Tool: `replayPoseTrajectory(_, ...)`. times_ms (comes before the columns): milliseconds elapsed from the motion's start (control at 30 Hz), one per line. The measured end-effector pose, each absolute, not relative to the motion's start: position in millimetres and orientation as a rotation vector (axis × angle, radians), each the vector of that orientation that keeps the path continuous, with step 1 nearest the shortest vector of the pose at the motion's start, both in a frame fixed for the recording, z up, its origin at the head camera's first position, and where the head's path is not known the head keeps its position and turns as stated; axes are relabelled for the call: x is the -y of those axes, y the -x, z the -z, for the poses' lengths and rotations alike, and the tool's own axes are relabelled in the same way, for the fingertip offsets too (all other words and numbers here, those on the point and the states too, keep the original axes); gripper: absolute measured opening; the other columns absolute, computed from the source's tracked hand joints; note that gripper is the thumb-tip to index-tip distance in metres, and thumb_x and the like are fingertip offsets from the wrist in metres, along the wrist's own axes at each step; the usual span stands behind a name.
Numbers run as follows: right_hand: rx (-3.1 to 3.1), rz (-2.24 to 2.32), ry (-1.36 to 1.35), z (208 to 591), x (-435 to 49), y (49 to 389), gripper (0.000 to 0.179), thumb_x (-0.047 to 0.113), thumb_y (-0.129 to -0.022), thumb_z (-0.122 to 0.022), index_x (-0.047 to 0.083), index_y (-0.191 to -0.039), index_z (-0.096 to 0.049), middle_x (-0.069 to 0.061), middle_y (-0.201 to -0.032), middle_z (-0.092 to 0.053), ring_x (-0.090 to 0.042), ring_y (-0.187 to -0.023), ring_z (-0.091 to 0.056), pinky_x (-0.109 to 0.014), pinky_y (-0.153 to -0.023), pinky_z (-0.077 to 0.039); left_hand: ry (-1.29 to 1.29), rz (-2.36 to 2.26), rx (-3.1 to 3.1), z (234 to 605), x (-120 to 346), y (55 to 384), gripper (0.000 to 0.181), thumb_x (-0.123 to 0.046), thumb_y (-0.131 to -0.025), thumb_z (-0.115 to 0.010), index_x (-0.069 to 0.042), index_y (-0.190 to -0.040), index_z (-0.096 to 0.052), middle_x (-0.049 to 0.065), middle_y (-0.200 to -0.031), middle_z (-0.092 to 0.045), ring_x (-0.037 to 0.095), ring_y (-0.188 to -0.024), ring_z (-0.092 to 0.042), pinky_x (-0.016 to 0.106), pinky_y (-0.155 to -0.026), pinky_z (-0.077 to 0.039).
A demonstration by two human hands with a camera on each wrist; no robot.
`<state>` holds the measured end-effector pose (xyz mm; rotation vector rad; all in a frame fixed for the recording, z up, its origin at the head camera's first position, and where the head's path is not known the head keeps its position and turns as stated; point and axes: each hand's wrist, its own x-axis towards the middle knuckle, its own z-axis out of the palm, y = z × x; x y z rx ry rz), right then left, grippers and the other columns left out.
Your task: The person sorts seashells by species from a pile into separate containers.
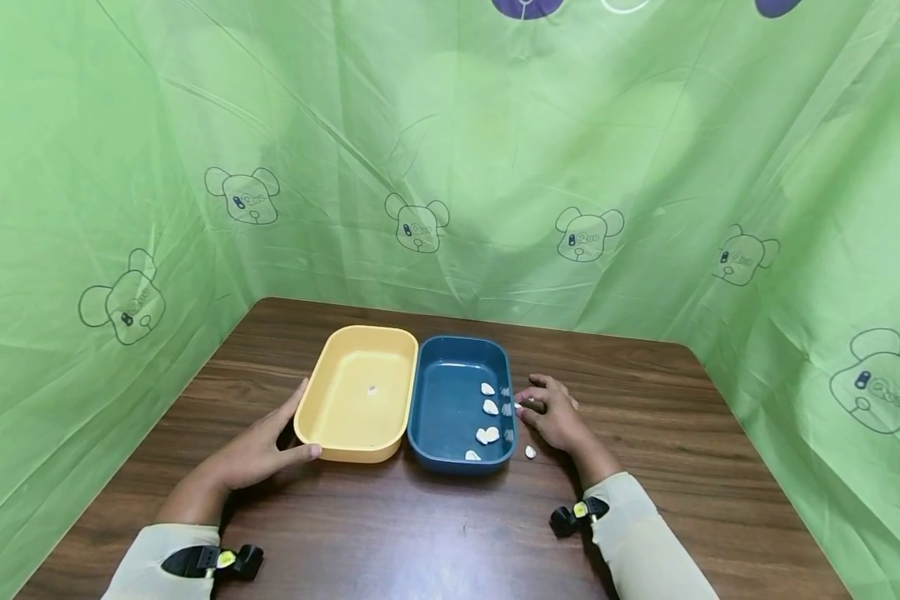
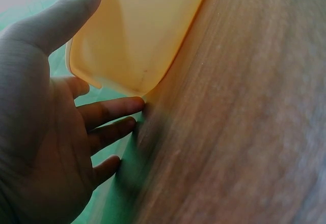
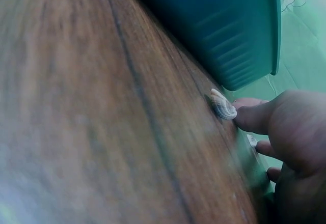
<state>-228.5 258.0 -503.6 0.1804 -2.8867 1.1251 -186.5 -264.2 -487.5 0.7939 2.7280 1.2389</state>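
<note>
My left hand (image 1: 258, 450) rests against the near left corner of a yellow tub (image 1: 355, 446), thumb along its front wall and fingers along its left side. In the left wrist view, the fingers look nearly straight. Beside it stands a blue tub (image 1: 450, 417) with several white shells (image 1: 491, 407) on its right side. My right hand (image 1: 558, 417), close to the blue tub's right wall, pinches a small white shell (image 1: 518, 406). Another loose shell (image 1: 530, 452) lies on the table nearer me. The right wrist view shows a ribbed shell (image 3: 223, 105) by the thumb tip.
A small white piece (image 1: 372, 390) lies inside the yellow tub. Both tubs stand side by side on a brown wooden table (image 1: 420, 533). Green curtains (image 1: 495, 167) with printed bear faces hang behind the table and along both sides.
</note>
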Motion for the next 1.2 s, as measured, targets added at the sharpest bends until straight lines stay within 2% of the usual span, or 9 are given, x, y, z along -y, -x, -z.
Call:
replayPoseTrajectory(333,2.816,-1.159,-0.170,506.6,-257.4,226.2,0.010,0.014,-0.099,-0.080,0.013,-0.109,-0.081,-0.023,-0.162,-0.052,-0.051,-0.155,-0.037,-0.073,-0.121,-0.020,-0.773,-1.229,-2.737,489.4,266.4,184.3,0.113,-0.032,-0.097,-0.084,-0.026,-0.178,-0.006,0.028,-0.181,-0.016,0.054,-0.160,-0.026,0.004,-0.115,-0.014)
replayPoseTrajectory(600,2.732,-1.289,-0.107,508.1,-258.7,225.0,0.011,0.011,-0.096,-0.084,0.005,-0.104,-0.079,-0.026,-0.157,-0.055,-0.050,-0.149,-0.047,-0.067,-0.123,-0.038,-0.772,-1.230,-2.728,488.3,266.0,183.7,0.112,-0.033,-0.097,-0.084,-0.018,-0.178,-0.009,0.028,-0.181,-0.015,0.054,-0.161,-0.025,0.006,-0.116,-0.014)
replayPoseTrajectory(833,2.663,-1.400,-0.072,506.6,-257.2,227.4,0.012,0.009,-0.098,-0.082,-0.001,-0.104,-0.076,-0.026,-0.157,-0.053,-0.046,-0.151,-0.047,-0.063,-0.126,-0.037,-0.765,-1.233,-2.725,488.4,267.8,182.8,0.112,-0.032,-0.097,-0.084,-0.022,-0.179,-0.007,0.028,-0.181,-0.015,0.054,-0.161,-0.025,0.007,-0.118,-0.015)
replayPoseTrajectory(900,2.634,-1.412,-0.062,504.4,-257.1,227.6,0.013,0.009,-0.099,-0.081,-0.002,-0.104,-0.076,-0.026,-0.157,-0.053,-0.045,-0.151,-0.047,-0.061,-0.127,-0.037,-0.760,-1.224,-2.727,487.9,267.8,183.6,0.113,-0.033,-0.097,-0.084,-0.024,-0.178,-0.006,0.028,-0.181,-0.015,0.053,-0.161,-0.024,0.018,-0.125,-0.020)
replayPoseTrajectory(967,2.597,-1.423,-0.055,500.8,-257.5,227.7,0.014,0.008,-0.100,-0.080,-0.005,-0.105,-0.076,-0.028,-0.156,-0.054,-0.045,-0.150,-0.048,-0.059,-0.127,-0.037,-0.757,-1.222,-2.724,487.2,267.2,185.1,0.114,-0.033,-0.097,-0.084,-0.024,-0.178,-0.006,0.028,-0.182,-0.014,0.054,-0.162,-0.024,0.039,-0.131,-0.026)
replayPoseTrajectory(1067,2.540,-1.445,-0.023,495.2,-259.1,228.5,0.017,0.008,-0.100,-0.080,-0.007,-0.105,-0.076,-0.029,-0.154,-0.055,-0.044,-0.149,-0.048,-0.056,-0.125,-0.038,-0.756,-1.225,-2.722,486.3,265.8,187.4,0.114,-0.033,-0.097,-0.085,-0.024,-0.178,-0.006,0.028,-0.182,-0.014,0.054,-0.162,-0.023,0.072,-0.125,-0.027)
replayPoseTrajectory(1133,2.516,-1.450,0.008,491.5,-259.9,228.6,0.018,0.007,-0.099,-0.080,-0.009,-0.106,-0.076,-0.029,-0.152,-0.056,-0.043,-0.148,-0.049,-0.054,-0.124,-0.039,-0.763,-1.229,-2.720,486.7,265.3,188.1,0.114,-0.033,-0.096,-0.085,-0.022,-0.179,-0.006,0.028,-0.181,-0.014,0.055,-0.162,-0.024,0.078,-0.121,-0.027)
replayPoseTrajectory(1200,2.499,-1.444,0.042,489.1,-260.4,228.8,0.020,0.008,-0.100,-0.080,-0.010,-0.107,-0.076,-0.029,-0.151,-0.057,-0.042,-0.147,-0.050,-0.053,-0.123,-0.039,-0.766,-1.222,-2.729,488.2,265.2,187.4,0.114,-0.033,-0.097,-0.085,-0.020,-0.178,-0.006,0.027,-0.181,-0.015,0.054,-0.162,-0.025,0.070,-0.125,-0.029)
